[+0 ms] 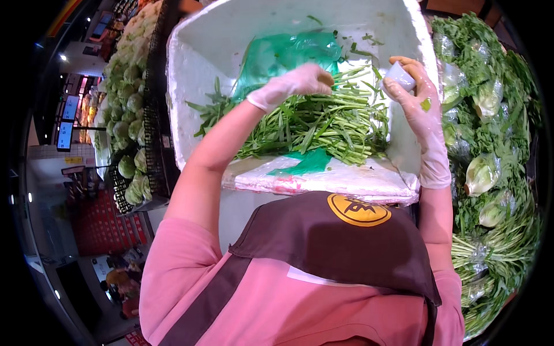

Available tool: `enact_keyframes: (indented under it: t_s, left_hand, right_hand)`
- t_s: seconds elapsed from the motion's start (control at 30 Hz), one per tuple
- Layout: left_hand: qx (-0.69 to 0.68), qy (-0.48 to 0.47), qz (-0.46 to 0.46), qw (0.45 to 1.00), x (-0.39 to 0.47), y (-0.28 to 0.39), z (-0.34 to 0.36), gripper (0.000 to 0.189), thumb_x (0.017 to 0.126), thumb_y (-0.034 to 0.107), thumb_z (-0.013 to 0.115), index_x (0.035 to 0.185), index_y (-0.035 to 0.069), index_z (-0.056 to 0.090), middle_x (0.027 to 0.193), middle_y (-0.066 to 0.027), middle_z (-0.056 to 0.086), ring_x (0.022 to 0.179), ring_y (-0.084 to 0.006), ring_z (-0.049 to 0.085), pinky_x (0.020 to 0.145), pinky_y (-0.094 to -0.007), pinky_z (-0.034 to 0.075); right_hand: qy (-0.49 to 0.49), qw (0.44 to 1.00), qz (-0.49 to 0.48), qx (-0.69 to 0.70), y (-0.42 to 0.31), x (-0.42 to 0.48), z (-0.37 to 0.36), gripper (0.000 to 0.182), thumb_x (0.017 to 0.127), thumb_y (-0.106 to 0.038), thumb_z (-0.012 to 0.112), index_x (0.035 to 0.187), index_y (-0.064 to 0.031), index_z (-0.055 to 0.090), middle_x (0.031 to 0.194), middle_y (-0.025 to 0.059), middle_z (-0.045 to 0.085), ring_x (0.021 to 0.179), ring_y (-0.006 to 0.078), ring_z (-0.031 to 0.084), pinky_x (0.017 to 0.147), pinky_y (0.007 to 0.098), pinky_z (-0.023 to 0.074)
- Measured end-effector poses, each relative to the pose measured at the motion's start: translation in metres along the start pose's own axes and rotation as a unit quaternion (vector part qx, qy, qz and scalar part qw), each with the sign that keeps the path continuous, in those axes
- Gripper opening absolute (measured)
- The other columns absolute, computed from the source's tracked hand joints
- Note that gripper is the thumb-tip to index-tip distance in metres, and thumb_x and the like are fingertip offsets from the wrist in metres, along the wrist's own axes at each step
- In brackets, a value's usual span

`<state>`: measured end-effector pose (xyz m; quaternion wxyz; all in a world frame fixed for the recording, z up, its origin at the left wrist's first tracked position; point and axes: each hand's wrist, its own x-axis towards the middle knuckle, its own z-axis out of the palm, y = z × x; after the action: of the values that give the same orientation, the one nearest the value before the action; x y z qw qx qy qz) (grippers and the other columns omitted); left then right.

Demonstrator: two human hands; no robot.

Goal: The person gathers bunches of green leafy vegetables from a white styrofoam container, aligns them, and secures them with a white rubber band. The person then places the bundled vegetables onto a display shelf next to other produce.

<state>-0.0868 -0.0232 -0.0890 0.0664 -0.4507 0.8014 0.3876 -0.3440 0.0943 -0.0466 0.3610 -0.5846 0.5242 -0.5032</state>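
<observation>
A white foam box point(197, 125) stands before me with long-stemmed leafy greens point(320, 125) heaped inside, their cut stems pointing right. My left hand point(309, 80), in a thin pale glove, is at the back edge of the heap. Its fingers curl beside the upper stems; whether they grip any is hidden. At the box's right side my right hand point(417, 93), also gloved, holds a small whitish roll point(399, 77), perhaps tape, between thumb and fingers. A bit of leaf sticks to that glove. Green plastic film point(281, 54) lies behind the heap, and more shows under its front edge.
Plastic-wrapped leafy vegetables point(482, 173) are piled close to the box's right wall. Across on the left, a black crate display point(149, 125) holds round cabbages point(130, 104). Leaf scraps point(368, 41) litter the box floor. Other people point(123, 281) are at the lower left.
</observation>
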Motion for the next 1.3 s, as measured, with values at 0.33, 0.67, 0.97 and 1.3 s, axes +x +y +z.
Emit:
enact_keyframes:
  t_s: [0.33, 0.67, 0.97, 1.3]
  left_hand:
    - [0.157, -0.029, -0.025, 0.987, 0.055, -0.039, 0.033, 0.101, 0.063, 0.064, 0.074, 0.134, -0.001, 0.044, 0.131, -0.0216, 0.049, 0.118, -0.0354, 0.049, 0.099, -0.0394, 0.041]
    - [0.284, -0.095, 0.045, 0.953, 0.023, -0.052, 0.053, 0.098, 0.052, 0.059, 0.083, 0.124, 0.001, 0.050, 0.130, -0.0209, 0.043, 0.126, -0.0401, 0.038, 0.105, -0.0526, 0.027]
    - [0.162, -0.196, -0.049, 0.966, -0.006, -0.002, 0.032, 0.066, 0.053, 0.034, 0.088, 0.106, 0.003, 0.065, 0.090, -0.0166, 0.067, 0.089, -0.0307, 0.065, 0.080, -0.0382, 0.050]
    - [0.271, -0.064, -0.037, 0.960, -0.015, -0.011, 0.057, 0.076, 0.056, 0.031, 0.084, 0.123, 0.009, 0.056, 0.095, -0.0156, 0.067, 0.093, -0.0305, 0.064, 0.085, -0.0383, 0.051]
  right_hand:
    - [-0.003, 1.000, 0.004, 0.008, 0.001, -0.001, 0.003, 0.024, 0.081, -0.019, 0.070, 0.087, 0.0015, 0.060, 0.118, 0.0068, 0.058, 0.097, 0.0140, 0.056, 0.083, 0.0272, 0.0462]
    - [-0.004, 1.000, -0.009, -0.003, 0.001, 0.001, 0.002, 0.031, 0.081, -0.023, 0.069, 0.097, 0.0029, 0.063, 0.112, 0.0026, 0.058, 0.095, 0.0129, 0.057, 0.082, 0.0264, 0.0459]
    - [0.007, 1.000, -0.011, 0.011, 0.008, 0.000, -0.005, 0.037, 0.080, -0.023, 0.071, 0.106, 0.0011, 0.063, 0.108, 0.0022, 0.058, 0.091, 0.0126, 0.060, 0.079, 0.0257, 0.0486]
    - [-0.005, 0.999, -0.003, 0.042, 0.008, -0.001, -0.004, 0.032, 0.082, -0.022, 0.070, 0.107, -0.0018, 0.063, 0.120, 0.0012, 0.057, 0.100, 0.0125, 0.056, 0.088, 0.0276, 0.0479]
